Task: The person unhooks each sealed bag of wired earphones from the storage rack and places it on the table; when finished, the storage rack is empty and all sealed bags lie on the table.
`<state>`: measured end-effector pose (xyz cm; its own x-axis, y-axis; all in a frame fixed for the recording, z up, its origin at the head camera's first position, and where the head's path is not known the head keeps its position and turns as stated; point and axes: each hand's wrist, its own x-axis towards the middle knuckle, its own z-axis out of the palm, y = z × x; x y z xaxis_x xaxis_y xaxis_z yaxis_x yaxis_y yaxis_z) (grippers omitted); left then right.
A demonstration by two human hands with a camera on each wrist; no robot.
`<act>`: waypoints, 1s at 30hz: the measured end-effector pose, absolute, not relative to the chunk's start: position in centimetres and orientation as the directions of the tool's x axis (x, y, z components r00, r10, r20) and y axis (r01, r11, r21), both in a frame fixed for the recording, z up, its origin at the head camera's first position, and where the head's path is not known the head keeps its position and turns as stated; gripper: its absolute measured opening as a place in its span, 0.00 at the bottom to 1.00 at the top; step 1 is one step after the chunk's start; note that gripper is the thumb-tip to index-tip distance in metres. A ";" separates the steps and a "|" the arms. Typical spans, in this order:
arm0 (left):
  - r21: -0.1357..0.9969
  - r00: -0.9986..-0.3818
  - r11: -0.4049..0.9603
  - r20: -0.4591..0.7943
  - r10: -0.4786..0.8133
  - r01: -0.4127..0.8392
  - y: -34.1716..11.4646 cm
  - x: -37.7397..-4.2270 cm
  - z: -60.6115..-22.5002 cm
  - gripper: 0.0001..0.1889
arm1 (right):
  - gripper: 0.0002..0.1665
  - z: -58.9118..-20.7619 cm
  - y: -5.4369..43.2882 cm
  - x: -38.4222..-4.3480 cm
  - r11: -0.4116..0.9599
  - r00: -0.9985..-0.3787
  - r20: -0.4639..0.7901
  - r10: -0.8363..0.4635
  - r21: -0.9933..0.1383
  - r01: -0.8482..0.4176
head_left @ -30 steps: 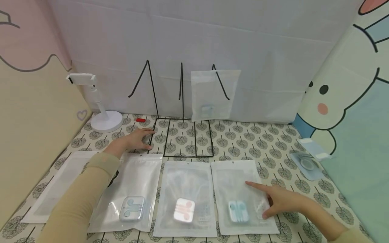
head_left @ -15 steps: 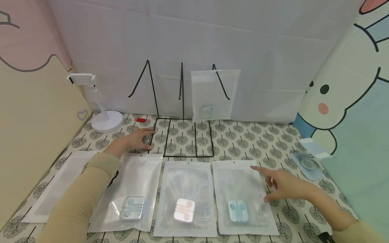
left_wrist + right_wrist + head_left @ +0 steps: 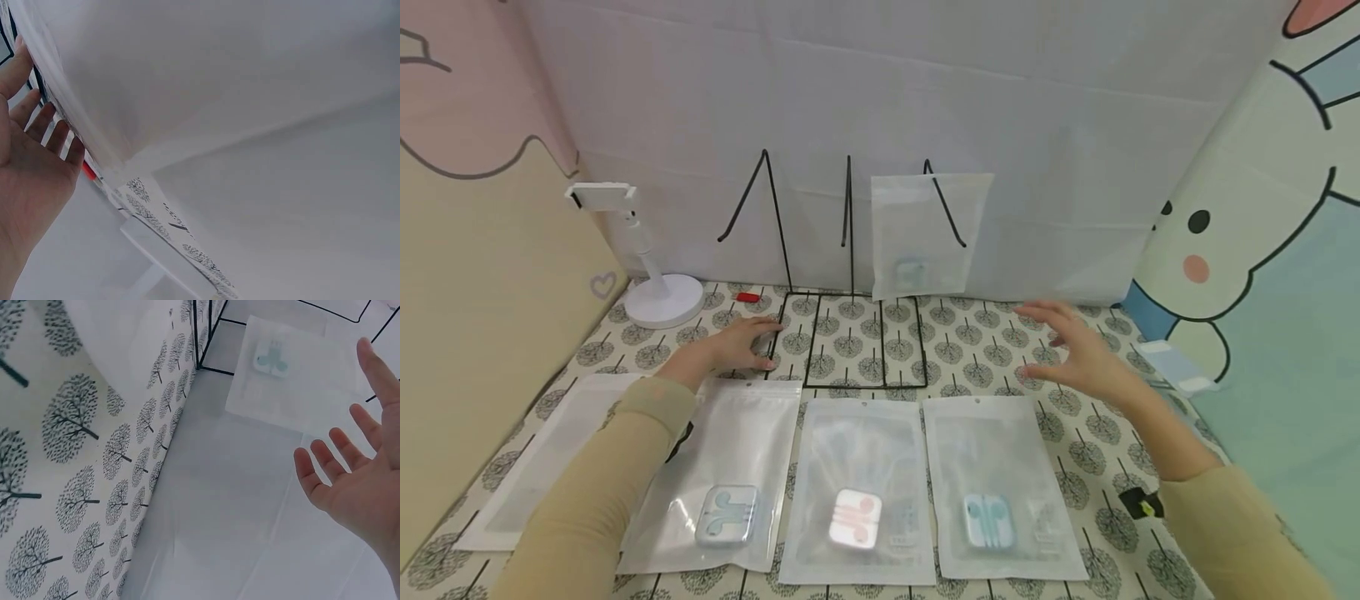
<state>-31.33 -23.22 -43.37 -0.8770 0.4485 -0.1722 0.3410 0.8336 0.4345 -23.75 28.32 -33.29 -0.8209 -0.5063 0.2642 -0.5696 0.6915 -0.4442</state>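
My left hand (image 3: pixel 736 345) stays by the left edge of the black wire rack (image 3: pixel 865 387), its thumb and fingers spread at the base wire; whether it touches is unclear. My right hand (image 3: pixel 1081 357) hovers over the tablecloth to the rack's right, holding nothing, fingers apart. From the rack's right hook hangs a frosted zip bag (image 3: pixel 917 217) containing blue earphones, also seen in the right wrist view beyond that hand. In front lie zip bags with a grey-blue earphone case (image 3: pixel 727 515), a pink earphone case (image 3: pixel 854 518) and a blue earphone case (image 3: pixel 989 522).
Another zip bag (image 3: pixel 542 475) lies far left, partly under my left arm. A white phone stand (image 3: pixel 662 300) is at the back left, beside a small red object (image 3: pixel 747 297). A translucent holder (image 3: pixel 1176 367) stands at the right edge. A white sheet closes off the back.
My right hand has lifted from over the right-hand bag and moved away from me, to beside the rack, its fingers spreading. My left hand and the bags have kept their places.
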 end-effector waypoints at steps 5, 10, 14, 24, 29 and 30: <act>0.426 -0.878 0.838 -0.173 0.447 0.342 -23.3 -31.4 -43.6 0.41 | 0.47 -32.8 27.2 -26.1 0.619 -0.854 0.301 -0.424 -0.593 -0.515; 0.419 -0.874 0.836 -0.168 0.456 0.355 -23.3 -31.5 -43.7 0.42 | 0.46 -32.7 26.2 -28.0 0.523 -0.920 0.247 -0.304 -0.764 -0.378; 0.419 -0.875 0.837 -0.170 0.453 0.352 -23.3 -31.5 -43.6 0.42 | 0.43 -32.9 25.3 -30.0 0.416 -0.941 0.260 -0.215 -0.848 -0.329; 0.436 -0.877 0.835 -0.179 0.446 0.336 -23.0 -31.4 -43.3 0.42 | 0.40 -33.2 23.1 -34.8 0.221 -0.914 0.394 -0.099 -0.886 -0.407; 0.432 -0.877 0.835 -0.176 0.447 0.339 -23.1 -31.4 -43.4 0.42 | 0.37 -33.4 21.9 -35.7 0.151 -0.935 0.350 -0.061 -0.922 -0.356; 0.428 -0.877 0.838 -0.178 0.446 0.339 -23.2 -31.4 -43.4 0.42 | 0.37 -33.6 21.6 -35.9 0.141 -0.940 0.337 -0.056 -0.929 -0.341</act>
